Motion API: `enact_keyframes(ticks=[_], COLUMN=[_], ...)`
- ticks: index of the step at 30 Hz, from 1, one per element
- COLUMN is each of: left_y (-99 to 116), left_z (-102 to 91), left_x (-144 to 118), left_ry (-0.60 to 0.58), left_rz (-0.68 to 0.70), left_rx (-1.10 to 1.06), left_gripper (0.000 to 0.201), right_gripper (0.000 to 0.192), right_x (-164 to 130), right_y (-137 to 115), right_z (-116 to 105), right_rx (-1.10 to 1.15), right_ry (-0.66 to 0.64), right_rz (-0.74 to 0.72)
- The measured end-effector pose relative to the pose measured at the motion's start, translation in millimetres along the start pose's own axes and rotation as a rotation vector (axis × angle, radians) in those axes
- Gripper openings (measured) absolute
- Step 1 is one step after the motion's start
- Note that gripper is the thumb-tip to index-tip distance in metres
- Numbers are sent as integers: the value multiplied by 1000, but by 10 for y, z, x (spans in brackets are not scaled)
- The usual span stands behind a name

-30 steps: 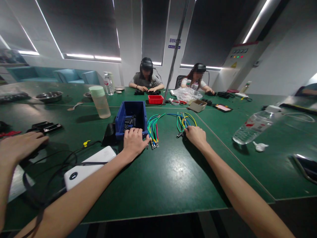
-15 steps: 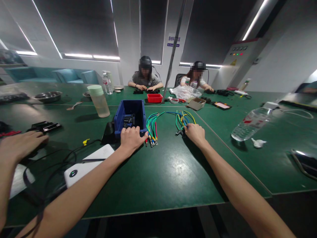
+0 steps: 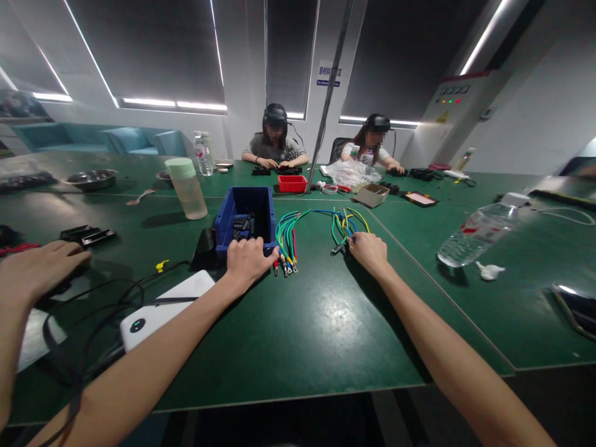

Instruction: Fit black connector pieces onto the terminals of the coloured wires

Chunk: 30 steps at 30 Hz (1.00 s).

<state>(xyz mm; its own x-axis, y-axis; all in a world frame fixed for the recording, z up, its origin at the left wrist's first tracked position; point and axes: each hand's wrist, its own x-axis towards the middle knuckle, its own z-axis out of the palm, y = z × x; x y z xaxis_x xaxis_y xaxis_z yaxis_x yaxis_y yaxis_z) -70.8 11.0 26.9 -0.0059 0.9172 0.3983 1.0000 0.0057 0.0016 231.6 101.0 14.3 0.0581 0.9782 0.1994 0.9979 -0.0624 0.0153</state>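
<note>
Head view: hands (image 3: pixel 249 259) beside bin (image 3: pixel 245 213)

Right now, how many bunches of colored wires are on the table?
2. One bunch lies just right of the blue bin, by the left hand. The other bunch is under the right hand's fingertips. More may be hidden farther back.

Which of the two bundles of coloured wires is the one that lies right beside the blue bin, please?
It is the left bundle, mostly green wires with metal lugs, against the blue bin by the left hand. The other bundle lies apart, at the right hand.
</note>
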Motion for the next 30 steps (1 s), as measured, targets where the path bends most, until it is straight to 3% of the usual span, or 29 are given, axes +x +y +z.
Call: enact_keyframes(ticks=[10, 20, 30], left_y=[-11, -49, -41], left_z=[-86, -49, -59], left_x=[-9, -27, -11], left_ry=[-33, 75, -21], left_rz=[30, 122, 48], left_rx=[-87, -69, -91], left_gripper=[45, 45, 47], right_gripper=[41, 43, 42], right_x=[-38, -89, -91], right_y=[-30, -99, -118], right_z=[-70, -121, -106], right_rx=[1, 38, 49], right_ry=[81, 164, 137], right_rz=[26, 6, -17])
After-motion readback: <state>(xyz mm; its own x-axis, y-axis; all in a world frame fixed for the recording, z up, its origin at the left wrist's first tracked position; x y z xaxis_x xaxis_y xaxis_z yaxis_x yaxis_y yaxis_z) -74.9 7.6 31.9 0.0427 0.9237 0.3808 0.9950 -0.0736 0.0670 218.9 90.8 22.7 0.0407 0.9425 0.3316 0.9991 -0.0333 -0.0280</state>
